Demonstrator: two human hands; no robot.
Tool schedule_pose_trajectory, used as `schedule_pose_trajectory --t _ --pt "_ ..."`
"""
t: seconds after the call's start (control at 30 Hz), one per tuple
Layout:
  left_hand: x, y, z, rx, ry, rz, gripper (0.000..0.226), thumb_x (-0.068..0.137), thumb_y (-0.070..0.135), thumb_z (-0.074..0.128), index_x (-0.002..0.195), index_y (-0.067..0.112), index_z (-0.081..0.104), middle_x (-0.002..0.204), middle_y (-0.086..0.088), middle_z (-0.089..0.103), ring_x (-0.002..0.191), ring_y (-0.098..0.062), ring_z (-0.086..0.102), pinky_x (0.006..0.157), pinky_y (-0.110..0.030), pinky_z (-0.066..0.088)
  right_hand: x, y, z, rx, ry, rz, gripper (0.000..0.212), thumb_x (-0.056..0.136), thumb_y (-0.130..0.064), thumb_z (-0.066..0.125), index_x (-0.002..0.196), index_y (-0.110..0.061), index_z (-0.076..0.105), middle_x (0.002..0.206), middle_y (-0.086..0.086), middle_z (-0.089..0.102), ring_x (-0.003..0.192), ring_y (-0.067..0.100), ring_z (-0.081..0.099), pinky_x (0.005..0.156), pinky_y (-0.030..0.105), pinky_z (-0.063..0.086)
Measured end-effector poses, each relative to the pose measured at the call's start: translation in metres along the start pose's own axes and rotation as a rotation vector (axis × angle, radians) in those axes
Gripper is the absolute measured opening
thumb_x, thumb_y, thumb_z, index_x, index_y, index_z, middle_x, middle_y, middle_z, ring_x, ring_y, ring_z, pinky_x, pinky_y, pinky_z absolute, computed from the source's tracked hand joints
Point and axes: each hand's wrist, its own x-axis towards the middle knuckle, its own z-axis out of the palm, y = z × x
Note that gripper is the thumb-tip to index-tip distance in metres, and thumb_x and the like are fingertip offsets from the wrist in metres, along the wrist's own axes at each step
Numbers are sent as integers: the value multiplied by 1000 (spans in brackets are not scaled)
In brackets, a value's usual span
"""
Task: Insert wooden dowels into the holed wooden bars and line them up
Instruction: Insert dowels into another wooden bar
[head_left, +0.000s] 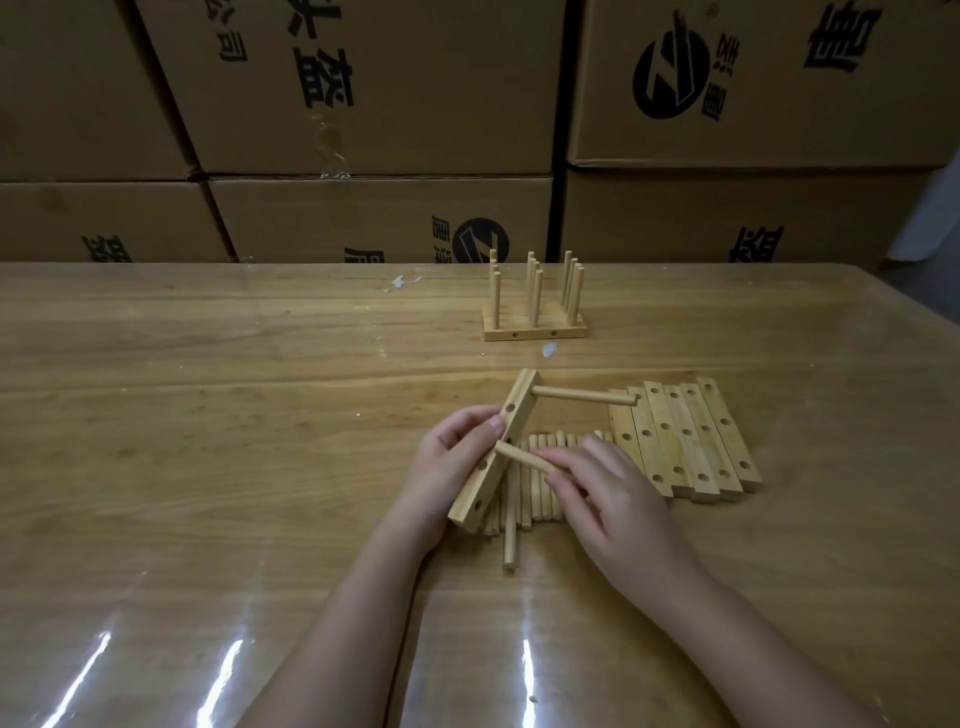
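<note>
My left hand grips a holed wooden bar, tilted on its side above the table. One dowel sticks out of the bar's upper hole, pointing right. My right hand pinches a second dowel whose tip sits at the bar's middle hole. Under both hands lies a row of loose dowels; one stray dowel points toward me. Several bare holed bars lie side by side to the right. Farther back stand finished bars lined up with upright dowels.
The wooden table has a glossy clear cover with glare near the front edge. Stacked cardboard boxes form a wall right behind the table's far edge. Small white scraps lie near the back.
</note>
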Motion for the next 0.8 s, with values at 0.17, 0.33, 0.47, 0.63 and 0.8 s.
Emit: schedule_pose_trajectory --t 0.17,0.33,0.47,0.63,0.8 --pt "0 0 -1 -3 -15 3 18 75 37 66 90 34 76 82 7 73 71 -2 65 60 -15 49 0 1 -3 18 72 20 31 91 -29 51 115 -14 65 78 -5 49 66 6 45 53 14 35" --pt "0 1 -3 -8 -10 2 19 76 38 65 90 31 76 77 7 72 65 -2 63 55 -16 48 0 4 -5 60 95 29 31 88 -24 53 117 -23 64 73 -2 48 56 10 45 42 28 41" --pt "0 1 -5 -11 -37 -12 19 75 38 66 90 31 76 76 5 72 64 -4 65 55 -17 49 0 3 -5 64 93 49 33 88 -26 50 118 -22 64 72 -1 50 54 10 45 41 30 41" --pt "1 0 -5 4 -66 -18 29 67 48 72 89 30 76 78 2 72 69 -9 66 59 -20 51 0 3 -6 69 84 64 34 87 -27 50 118 -22 64 73 -5 49 52 6 42 41 26 39" --pt "1 -3 -7 25 -63 2 22 72 45 69 87 30 74 79 3 71 69 -8 64 60 -19 50 0 1 -6 6 85 39 33 87 -25 51 116 -20 65 71 -4 49 51 8 43 40 23 37"
